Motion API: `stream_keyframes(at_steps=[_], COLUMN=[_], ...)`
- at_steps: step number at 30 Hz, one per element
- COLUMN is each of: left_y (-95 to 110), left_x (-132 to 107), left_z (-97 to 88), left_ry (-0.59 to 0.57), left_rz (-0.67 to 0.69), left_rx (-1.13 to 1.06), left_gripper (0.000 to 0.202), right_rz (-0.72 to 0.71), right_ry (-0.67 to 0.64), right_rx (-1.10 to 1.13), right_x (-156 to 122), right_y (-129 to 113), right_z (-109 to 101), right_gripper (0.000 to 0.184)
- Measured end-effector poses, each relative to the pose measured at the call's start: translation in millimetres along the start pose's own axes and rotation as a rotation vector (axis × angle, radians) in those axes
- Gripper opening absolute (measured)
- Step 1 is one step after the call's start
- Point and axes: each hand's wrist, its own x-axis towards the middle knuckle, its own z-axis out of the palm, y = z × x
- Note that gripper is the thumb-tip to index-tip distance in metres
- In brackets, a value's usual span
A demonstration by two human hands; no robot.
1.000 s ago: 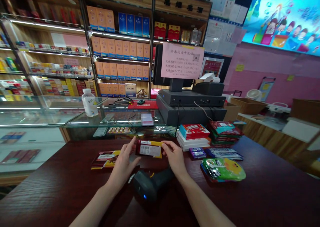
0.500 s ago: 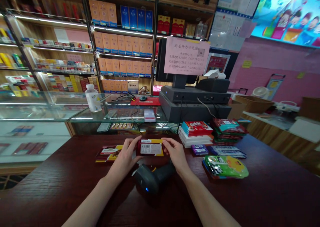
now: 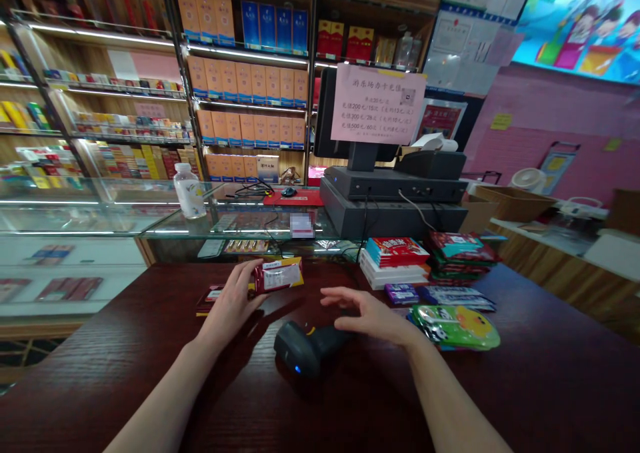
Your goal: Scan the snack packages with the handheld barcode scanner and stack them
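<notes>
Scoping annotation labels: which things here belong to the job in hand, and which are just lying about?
In use: left hand gripping a red-and-yellow snack packet; open right hand nearest a black handheld barcode scanner.
Lying about: green cartoon-printed foil bag; stacked red boxes; clear plastic water bottle.

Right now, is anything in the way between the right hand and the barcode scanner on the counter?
Nothing visible. The open right hand hovers just over the handle of the black barcode scanner, with no object between them. The red packet is held in the left hand, up and to the left of the scanner, out of that path.
</notes>
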Motion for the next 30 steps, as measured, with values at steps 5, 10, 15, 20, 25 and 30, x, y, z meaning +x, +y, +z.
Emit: stream_keyframes(at_steps=[5,10,15,20,25,30], left_y=[-6,-12,-10,-5,-2,0], left_x=[1,0,0,0,0,-1], left_z=[-6.4,-8.7,-9.2,-8.5,-6.6,-5.9], left_ry=[0.035,0.064,0.091,0.101,0.119,0.138], left_rz=[-0.022,-0.046,-0.046,-0.015,0.034,0.052], left_rx=[0.003,-0.006,-0.004,0.011,0.004,0.035], left_gripper=[0.061,0.059,0.06,0.059,0.059,0.057], right_rz=[0.008,-0.113,-0.145,-0.187,-0.165,-0.136], right_ry=[-0.109,-0.121,-0.118,0.015,0.127,0.136], right_rx=[-0.253,-0.512,-0.688,-0.654,-0.535,-0.465], right_x=[-12,-6,-3,0,3,3], right_y=[-9,1,-4,-10,-9,-9], right_z=[8,28,37,34,31,33], right_gripper=[0.075,0.073,0.06,0.049,0.05,0.05])
